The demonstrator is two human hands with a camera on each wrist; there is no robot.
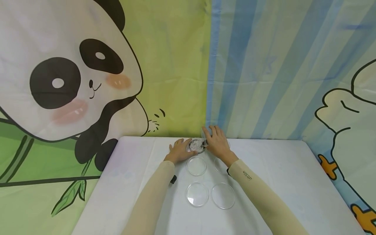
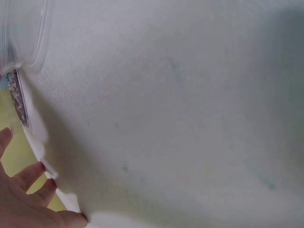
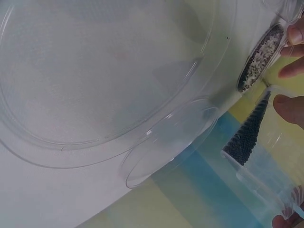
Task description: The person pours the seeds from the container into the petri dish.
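A round clear petri dish [image 1: 196, 145] holds white and black grains and lies near the table's far edge. My left hand [image 1: 179, 151] holds this dish at its left side, thumb in front and forefinger behind; the other fingers spread out in the left wrist view. Just right of the dish, my right hand [image 1: 218, 144] grips a clear plastic box [image 3: 266, 185]. The box is tilted, with small black grains [image 3: 247, 135] heaped along one corner towards the dish. In the head view the right hand hides most of the box.
Clear petri dishes stand nearer me in two columns: one dish [image 1: 196, 165] in front of the filled one, another dish [image 1: 197, 194] closer, and a third dish [image 1: 223, 195] beside it. My right forearm partly covers one more. A printed cloth [image 1: 176, 81] hangs behind the white table [image 1: 132, 182].
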